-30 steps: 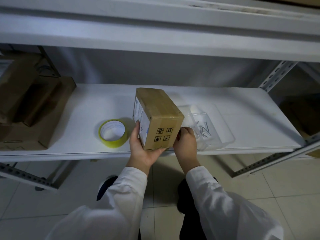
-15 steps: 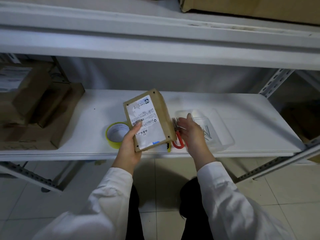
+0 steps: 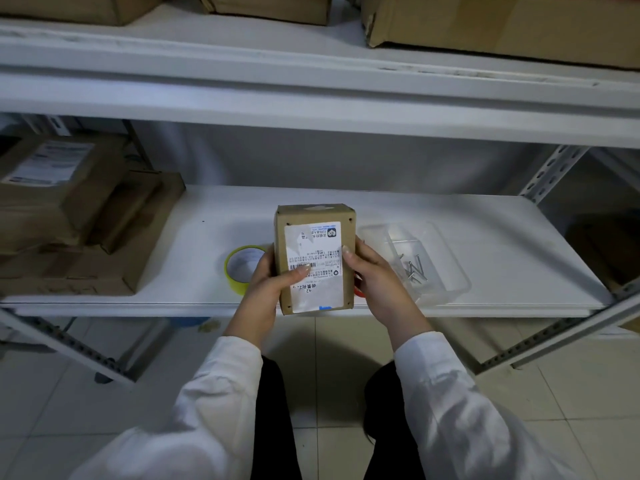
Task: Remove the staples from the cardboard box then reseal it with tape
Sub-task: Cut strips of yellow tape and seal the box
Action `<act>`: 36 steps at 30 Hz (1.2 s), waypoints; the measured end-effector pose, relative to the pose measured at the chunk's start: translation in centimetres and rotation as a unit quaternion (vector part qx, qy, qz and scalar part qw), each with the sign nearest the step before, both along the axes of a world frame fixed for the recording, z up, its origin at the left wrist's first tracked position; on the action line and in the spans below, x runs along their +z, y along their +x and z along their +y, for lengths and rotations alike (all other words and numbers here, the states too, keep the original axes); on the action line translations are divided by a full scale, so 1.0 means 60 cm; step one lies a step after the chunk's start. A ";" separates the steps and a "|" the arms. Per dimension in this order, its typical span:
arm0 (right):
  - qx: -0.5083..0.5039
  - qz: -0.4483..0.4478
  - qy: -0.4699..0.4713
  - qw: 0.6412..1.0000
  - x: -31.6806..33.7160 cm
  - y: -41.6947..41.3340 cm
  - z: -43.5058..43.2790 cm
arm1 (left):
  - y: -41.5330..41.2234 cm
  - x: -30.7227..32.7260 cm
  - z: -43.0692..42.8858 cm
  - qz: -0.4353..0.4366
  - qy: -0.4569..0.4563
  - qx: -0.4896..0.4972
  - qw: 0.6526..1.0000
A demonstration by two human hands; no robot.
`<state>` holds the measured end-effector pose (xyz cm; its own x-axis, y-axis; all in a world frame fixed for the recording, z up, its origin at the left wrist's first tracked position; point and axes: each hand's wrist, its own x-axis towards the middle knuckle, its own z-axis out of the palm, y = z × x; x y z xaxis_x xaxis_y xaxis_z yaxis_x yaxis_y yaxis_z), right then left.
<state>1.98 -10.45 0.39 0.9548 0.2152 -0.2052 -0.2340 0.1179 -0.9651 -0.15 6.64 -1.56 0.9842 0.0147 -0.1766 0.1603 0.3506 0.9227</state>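
Note:
A small brown cardboard box (image 3: 315, 216) with a white shipping label facing me is held upright over the front edge of the white shelf (image 3: 485, 216). My left hand (image 3: 265, 292) grips its left side, thumb on the label. My right hand (image 3: 375, 277) grips its right side. A yellow tape roll (image 3: 232, 273) lies flat on the shelf just left of the box. A red-handled tool (image 3: 358, 292) peeks out behind the box's lower right corner, mostly hidden. A clear plastic tray (image 3: 446, 265) to the right holds several loose metal pieces (image 3: 414, 268).
Stacked cardboard boxes (image 3: 69, 216) fill the shelf's left end. An upper shelf (image 3: 311, 98) with more boxes hangs overhead. Perforated metal uprights (image 3: 550, 171) frame the right side. Tiled floor and my knees lie below.
The box has been turned so its labelled face points at me and stands upright. My right hand came back from the tray side and now holds the box's right edge.

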 end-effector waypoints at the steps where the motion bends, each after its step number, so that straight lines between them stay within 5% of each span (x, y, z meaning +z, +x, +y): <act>1: 0.003 -0.004 0.002 1.000 -0.001 -0.001 -0.001 | 0.001 0.000 0.002 0.001 0.007 -0.003 1.000; 19: -0.070 0.073 0.085 0.991 0.017 0.005 0.007 | 0.002 0.014 0.027 0.012 0.149 0.003 0.989; 23: -0.077 0.086 0.049 0.992 0.002 0.009 0.012 | 0.009 0.019 0.019 0.035 0.200 0.038 0.978; 30: -0.074 -0.029 -0.037 0.996 -0.013 0.006 0.027 | 0.022 0.034 0.015 0.072 0.341 0.055 0.936; 36: -0.106 0.003 -0.062 0.992 -0.025 0.017 0.027 | 0.024 0.039 0.005 0.191 0.296 -0.025 0.936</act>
<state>3.00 -8.80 -1.10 0.9746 -0.0171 -0.2233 -0.2224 0.0449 -0.9739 1.29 6.94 0.78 0.8525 0.1773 -0.4918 0.5214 -0.2197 0.8246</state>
